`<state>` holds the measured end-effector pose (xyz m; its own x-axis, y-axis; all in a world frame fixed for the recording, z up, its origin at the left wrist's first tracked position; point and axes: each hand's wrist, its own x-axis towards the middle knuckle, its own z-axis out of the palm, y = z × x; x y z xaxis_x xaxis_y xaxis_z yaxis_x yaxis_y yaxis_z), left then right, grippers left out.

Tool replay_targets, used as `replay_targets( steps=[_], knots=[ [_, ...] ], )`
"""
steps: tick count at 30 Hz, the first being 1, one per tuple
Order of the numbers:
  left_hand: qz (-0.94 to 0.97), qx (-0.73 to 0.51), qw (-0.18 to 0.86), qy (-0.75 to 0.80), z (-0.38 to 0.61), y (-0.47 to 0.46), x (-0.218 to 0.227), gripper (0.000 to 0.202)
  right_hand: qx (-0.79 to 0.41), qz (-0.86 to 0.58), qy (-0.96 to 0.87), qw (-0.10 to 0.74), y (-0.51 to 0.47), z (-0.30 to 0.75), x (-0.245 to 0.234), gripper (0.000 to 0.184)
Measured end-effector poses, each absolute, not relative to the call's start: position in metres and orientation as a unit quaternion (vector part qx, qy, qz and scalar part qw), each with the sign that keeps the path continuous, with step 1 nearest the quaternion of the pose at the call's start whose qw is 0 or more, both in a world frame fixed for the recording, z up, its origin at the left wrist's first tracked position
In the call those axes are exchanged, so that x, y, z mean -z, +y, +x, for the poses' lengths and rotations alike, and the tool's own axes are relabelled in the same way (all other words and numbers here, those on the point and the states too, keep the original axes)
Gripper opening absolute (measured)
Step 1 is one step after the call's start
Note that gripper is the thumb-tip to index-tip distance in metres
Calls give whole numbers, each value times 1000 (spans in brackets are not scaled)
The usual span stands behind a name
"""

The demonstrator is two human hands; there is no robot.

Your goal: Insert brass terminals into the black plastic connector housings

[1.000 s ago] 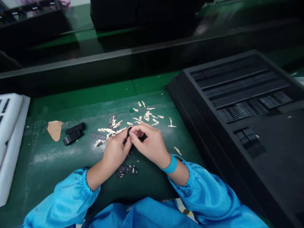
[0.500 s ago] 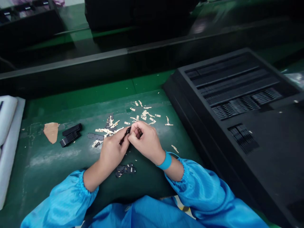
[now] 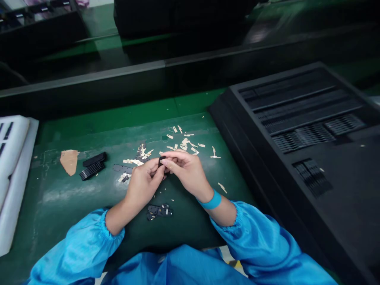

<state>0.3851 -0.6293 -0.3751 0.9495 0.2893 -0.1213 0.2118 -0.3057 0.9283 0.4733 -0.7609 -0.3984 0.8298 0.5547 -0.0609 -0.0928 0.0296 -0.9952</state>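
Between both hands is a small black part [image 3: 162, 161], mostly covered by the fingers. My left hand [image 3: 144, 178] pinches it from the left. My right hand [image 3: 187, 171], with a blue band at the wrist, grips it from the right, thumb against its face. Just beyond the hands lie scattered cream-coloured strips [image 3: 185, 143], some mixed with flat dark pieces [image 3: 121, 168]. Below the hands a few dark parts with small light spots [image 3: 159, 211] lie on the green table [image 3: 89, 198].
A large black tray [image 3: 225, 118] with rows of thin dark parts stands at the right. At the left are a stack of black pieces [image 3: 92, 168], a brown scrap [image 3: 69, 161] and white foam [image 3: 22, 174]. A dark ledge [image 3: 118, 83] runs across the back.
My right hand has turned from a fingertip pinch to fingers laid along the black part, thumb on it. The whole view has shifted slightly.
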Motion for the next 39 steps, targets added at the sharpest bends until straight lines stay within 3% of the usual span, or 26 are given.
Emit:
replay_targets(
  steps=[10, 21, 39],
  knots=[
    [834, -44, 530, 146, 385, -630, 371, 26, -162, -702, -191, 666, -761, 470, 393, 15],
    [909, -105, 386, 116, 382, -637, 375, 20, -217, -673, -135, 695, -756, 461, 391, 19],
    [907, -103, 396, 102, 384, -632, 370, 20, -268, -607, -139, 735, -756, 465, 390, 23]
  ],
)
